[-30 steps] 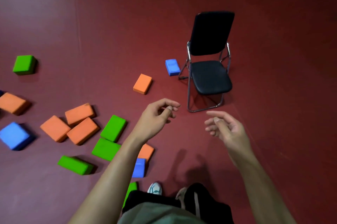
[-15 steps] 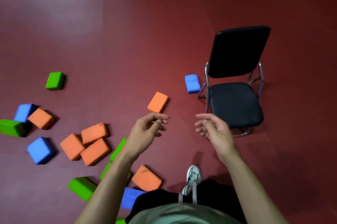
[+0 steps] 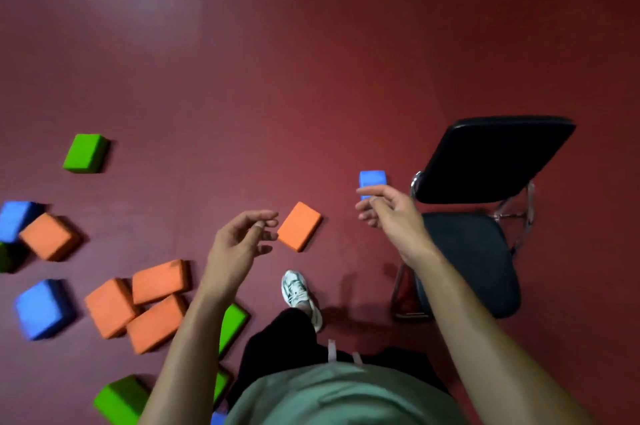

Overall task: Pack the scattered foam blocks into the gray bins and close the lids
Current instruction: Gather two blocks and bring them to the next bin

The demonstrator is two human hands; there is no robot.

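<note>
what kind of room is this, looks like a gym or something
Probably an indoor activity or studio room, though that is a guess: a wide dark red floor, one black folding chair, and foam blocks strewn about, such as an orange block.

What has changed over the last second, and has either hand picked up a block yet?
No pickup yet. The person has stepped forward: the lone orange block now lies just past the left hand, and the right hand has come up in front of the blue block by the chair. Both hands stay loosely curled and empty. The blocks themselves seem not to have moved on the floor; no gray bin in view.
</note>
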